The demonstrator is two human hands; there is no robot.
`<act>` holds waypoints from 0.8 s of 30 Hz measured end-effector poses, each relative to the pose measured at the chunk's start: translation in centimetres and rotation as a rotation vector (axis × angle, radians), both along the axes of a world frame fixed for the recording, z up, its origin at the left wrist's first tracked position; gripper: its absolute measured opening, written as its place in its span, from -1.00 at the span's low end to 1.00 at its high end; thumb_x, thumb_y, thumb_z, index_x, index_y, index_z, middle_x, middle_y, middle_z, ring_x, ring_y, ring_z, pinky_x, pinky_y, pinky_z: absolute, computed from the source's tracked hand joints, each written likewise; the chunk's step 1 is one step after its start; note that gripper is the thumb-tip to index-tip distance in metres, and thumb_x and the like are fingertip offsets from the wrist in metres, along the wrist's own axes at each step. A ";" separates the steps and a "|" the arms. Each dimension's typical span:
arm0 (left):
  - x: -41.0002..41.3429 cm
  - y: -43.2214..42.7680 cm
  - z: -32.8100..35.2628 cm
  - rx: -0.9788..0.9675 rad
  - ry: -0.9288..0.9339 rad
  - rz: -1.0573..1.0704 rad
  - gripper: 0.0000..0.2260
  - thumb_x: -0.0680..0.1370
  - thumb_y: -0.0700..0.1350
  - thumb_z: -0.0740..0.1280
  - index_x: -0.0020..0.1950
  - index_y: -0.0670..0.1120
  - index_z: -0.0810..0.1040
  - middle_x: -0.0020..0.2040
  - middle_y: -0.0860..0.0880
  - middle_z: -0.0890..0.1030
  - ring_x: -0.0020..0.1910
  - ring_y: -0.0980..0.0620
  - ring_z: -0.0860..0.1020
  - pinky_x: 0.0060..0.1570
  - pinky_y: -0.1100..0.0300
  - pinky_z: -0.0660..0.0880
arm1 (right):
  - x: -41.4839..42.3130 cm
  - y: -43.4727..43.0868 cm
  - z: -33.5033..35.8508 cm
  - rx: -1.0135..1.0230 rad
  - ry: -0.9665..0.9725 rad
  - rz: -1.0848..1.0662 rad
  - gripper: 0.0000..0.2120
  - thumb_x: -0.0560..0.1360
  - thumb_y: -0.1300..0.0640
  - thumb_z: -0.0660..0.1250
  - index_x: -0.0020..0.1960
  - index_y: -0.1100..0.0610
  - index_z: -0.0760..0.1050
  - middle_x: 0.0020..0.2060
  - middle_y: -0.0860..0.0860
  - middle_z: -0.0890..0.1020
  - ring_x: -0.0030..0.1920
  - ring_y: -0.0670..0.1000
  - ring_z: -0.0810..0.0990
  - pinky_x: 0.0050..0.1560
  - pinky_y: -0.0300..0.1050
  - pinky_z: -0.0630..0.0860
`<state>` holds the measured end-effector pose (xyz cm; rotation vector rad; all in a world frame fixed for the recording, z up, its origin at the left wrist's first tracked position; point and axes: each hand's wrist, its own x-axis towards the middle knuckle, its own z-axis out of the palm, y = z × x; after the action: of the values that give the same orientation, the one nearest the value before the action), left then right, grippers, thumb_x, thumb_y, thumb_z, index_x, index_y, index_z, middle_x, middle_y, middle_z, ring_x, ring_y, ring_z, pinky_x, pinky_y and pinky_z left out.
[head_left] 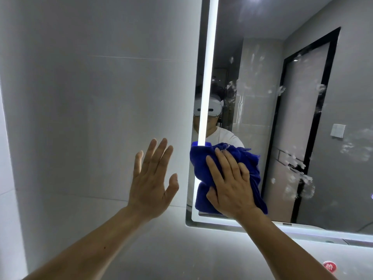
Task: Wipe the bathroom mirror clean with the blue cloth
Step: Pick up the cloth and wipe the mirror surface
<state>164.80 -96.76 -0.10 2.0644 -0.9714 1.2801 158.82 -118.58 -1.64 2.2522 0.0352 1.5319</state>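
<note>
The bathroom mirror (262,87) fills the right half of the view, with a lit strip along its left and bottom edges. White smudges and handprints dot its glass, mostly at the right. My right hand (232,184) presses the bunched blue cloth (199,160) flat against the mirror's lower left corner, fingers straight and spread. My left hand (151,180) is raised beside the mirror's left edge, fingers straight, palm toward the white wall; whether it touches the wall I cannot tell.
A white tiled wall (90,108) lies left of the mirror. Below the mirror runs a white countertop edge (333,239). A round red-and-white object (329,266) sits at the bottom right. The mirror reflects a dark-framed door and a wall switch.
</note>
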 end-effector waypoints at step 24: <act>-1.5 -2.1 2.8 -0.155 -0.085 -0.277 -0.53 0.55 0.03 0.23 0.41 -0.15 0.37 0.27 -0.09 0.56 0.25 0.01 0.46 0.31 -0.05 0.37 | -1.6 2.4 4.7 0.253 -0.066 0.157 -0.41 0.42 -0.19 0.37 0.33 0.06 0.33 0.13 0.04 0.56 0.05 0.10 0.55 0.17 -0.02 0.24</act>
<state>163.29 -98.82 2.66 1.7035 -1.1150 1.2613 157.18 -116.15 3.07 2.4410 -0.0011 1.7800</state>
